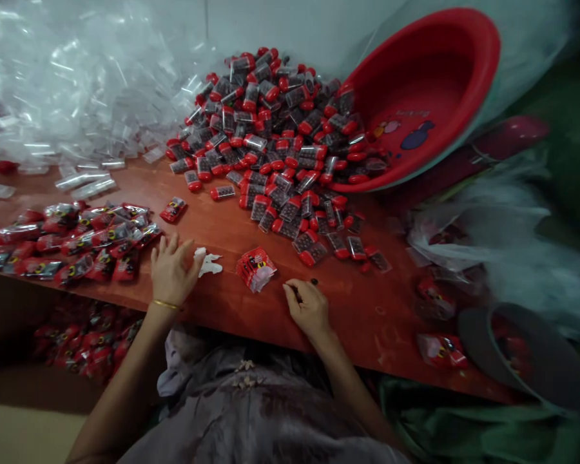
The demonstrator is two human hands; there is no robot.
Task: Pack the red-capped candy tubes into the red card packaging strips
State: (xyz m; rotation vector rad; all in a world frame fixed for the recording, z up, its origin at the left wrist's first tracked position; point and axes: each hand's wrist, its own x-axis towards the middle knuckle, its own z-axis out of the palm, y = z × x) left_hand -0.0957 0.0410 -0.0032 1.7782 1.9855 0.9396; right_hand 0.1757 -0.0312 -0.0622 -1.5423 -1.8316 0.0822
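Observation:
My left hand [175,267], with a gold bangle at the wrist, is open above the table, its fingers apart. A torn white scrap [209,263] lies by its thumb, and wrapped red packets [101,238] are piled to its left. One single red packet [173,210] rests just beyond the fingertips. Between my hands sits a fanned stack of red printed cards [255,269]. My right hand [309,309] is curled at the right of the cards, thumb and forefinger close together; what they hold, if anything, is hidden. A small dark bit [314,281] is beside its knuckles.
A large heap of clear red-capped containers [270,129] with dark contents spreads from a tipped red basin [444,84]. Clear plastic sleeves [91,77] are massed at the back left. A grey round container [546,354] stands at the right edge. More red packets [96,341] lie below the table.

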